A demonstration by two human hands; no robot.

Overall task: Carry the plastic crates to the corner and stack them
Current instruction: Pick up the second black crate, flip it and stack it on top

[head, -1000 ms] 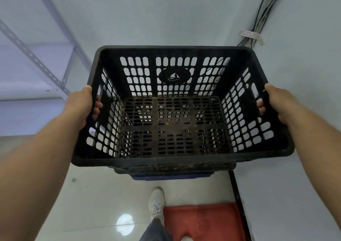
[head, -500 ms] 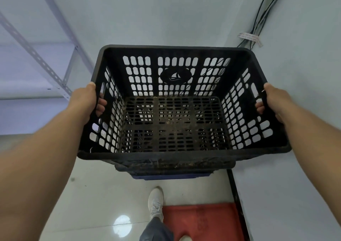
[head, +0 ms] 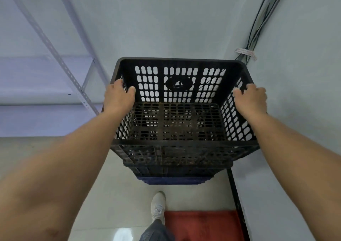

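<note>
Under the black crate (head: 177, 122) gripped by left hand (head: 118, 97) and right hand (head: 251, 98), stacked crates (head: 173, 174) – mostly hidden.

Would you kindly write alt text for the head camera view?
Two bare hands, left and right, grip the side rims of an empty black slotted crate on a stack of crates in a pale-walled corner, with metal shelving left and a red mat below.

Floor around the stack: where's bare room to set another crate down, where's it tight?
Bare tile lies left of the crate stack, between it and the metal shelving. Right is tight: the top black crate nearly meets the wall, with cables in the corner. In front, a shoe and red mat fill the floor.
</note>
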